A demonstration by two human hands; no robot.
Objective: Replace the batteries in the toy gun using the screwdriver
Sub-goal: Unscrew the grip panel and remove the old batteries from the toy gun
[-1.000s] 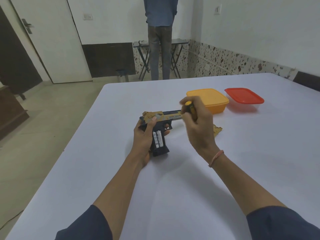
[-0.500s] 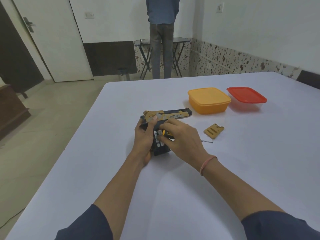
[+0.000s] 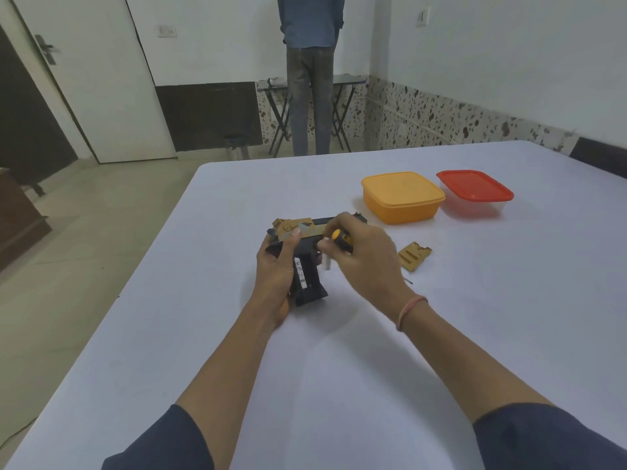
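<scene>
1. The gun [image 3: 305, 247] lies flat on the table [image 3: 339, 351] under both hands; light, rigid plastic, I'd judge.
2. Left hand [image 3: 276, 269] wraps the grip, the sensible spot to steady it.
3. Right hand [image 3: 366, 259] clutches the screwdriver [image 3: 341, 237].
4. Its fingertips pinch what looks like a battery [image 3: 326, 262]: small, slick, easily dropped.

One head-worn wide camera looks forward and down, near the table [image 3: 322, 374].
</scene>
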